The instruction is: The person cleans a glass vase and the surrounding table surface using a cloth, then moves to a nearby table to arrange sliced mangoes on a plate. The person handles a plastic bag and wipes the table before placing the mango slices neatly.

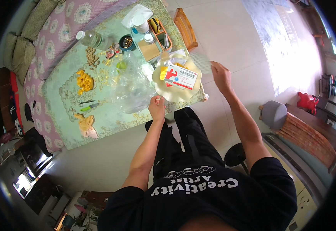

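My right hand (222, 77) is raised past the table's right edge, its fingers closed on a translucent ribbed piece (201, 63), blurred and probably plastic. The piece reaches left to the rim of a cream scalloped plate (177, 94). On the plate a white and red medicine box (182, 76) lies over other small packets, partly hidden, with a yellow piece (163, 72) beside it. My left hand (157, 111) is at the plate's near left rim, fingers curled, beside a crumpled clear plastic bag (133, 92). Whether it grips the rim or the bag is unclear.
An organizer (145, 47) with white bottles stands behind the plate, near a dark bowl (126, 42). Leftward are a large clear bottle (94, 40), peanuts (91, 56), yellow peels (84, 82), a green-handled knife (89, 107) and gloves (85, 124). A wooden chair (186, 30) adjoins the table.
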The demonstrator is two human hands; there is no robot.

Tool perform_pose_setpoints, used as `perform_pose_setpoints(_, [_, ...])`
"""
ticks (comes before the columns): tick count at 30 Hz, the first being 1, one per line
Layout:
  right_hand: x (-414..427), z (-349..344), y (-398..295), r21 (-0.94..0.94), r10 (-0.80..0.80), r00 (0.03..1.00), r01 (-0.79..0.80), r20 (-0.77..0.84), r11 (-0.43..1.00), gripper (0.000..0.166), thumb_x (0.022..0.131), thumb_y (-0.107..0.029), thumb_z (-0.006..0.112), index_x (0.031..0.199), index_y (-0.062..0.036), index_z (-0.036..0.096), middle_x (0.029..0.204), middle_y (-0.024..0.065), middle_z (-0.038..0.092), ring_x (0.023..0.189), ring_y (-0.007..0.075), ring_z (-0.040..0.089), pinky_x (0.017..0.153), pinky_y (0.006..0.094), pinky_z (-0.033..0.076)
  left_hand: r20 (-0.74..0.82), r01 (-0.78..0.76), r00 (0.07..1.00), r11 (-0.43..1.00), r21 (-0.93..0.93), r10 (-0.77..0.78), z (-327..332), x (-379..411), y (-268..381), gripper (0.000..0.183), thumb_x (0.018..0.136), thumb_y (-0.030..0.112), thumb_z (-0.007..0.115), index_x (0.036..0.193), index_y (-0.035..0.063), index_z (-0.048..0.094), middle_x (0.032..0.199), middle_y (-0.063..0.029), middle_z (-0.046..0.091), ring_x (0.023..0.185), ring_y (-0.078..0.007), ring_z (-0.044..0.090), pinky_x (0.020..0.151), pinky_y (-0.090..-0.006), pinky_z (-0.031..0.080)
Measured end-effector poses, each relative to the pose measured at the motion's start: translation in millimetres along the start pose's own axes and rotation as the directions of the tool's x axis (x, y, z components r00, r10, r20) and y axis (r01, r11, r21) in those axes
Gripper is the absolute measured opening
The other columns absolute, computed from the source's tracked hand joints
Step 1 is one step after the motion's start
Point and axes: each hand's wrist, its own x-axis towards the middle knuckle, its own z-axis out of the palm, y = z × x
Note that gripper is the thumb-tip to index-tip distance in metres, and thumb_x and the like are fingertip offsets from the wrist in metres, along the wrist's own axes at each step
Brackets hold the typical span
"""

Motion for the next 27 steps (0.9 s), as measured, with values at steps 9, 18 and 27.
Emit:
perform_pose_setpoints(9, [9.8,42.1,6.3,-0.246,0.0,0.968,0.064,0.252,0.967,0.014,0.081,-0.011,0.045,0.087,-0.0065,0.057,0.08,0.0135,0.06,0.074,0.0317,0.058,0.063,0.0407,0.046,-0.118,-0.102,0.986,0.982,0.156,0.121,10.1,25.2,-36.5,0.018,0.08,0.014,0.058,0.088,-0.001,0.056,0.068,-0.0038,0.054,0.056,-0.0102,0.052,0.048,-0.0232,0.045])
perform_pose_setpoints(18, [26.5,79.9,30.4,-0.256,-0.04,0.966,0.107,0.255,0.961,0.015,0.081,-0.011,0.046,0.089,-0.0085,0.058,0.08,0.0122,0.061,0.073,0.0304,0.059,0.062,0.0394,0.047,-0.062,-0.058,0.996,0.99,0.13,0.067,11.9,26.7,-32.8,0.02,0.076,0.018,0.06,0.089,0.0027,0.057,0.068,-0.0087,0.059,0.06,-0.0188,0.057,0.059,-0.0316,0.044])
perform_pose_setpoints(27, [47.6,59.3,10.8,-0.24,-0.232,0.938,0.294,0.257,0.925,0.016,0.075,-0.01,0.047,0.086,-0.0094,0.059,0.073,0.0068,0.061,0.073,0.0245,0.059,0.059,0.0362,0.048,0.003,-0.545,0.806,0.739,0.396,0.592,19.9,15.0,34.9,0.017,0.081,0.011,0.055,0.095,0.0016,0.056,0.088,-0.016,0.059,0.081,-0.0318,0.057,0.071,-0.0388,0.044])
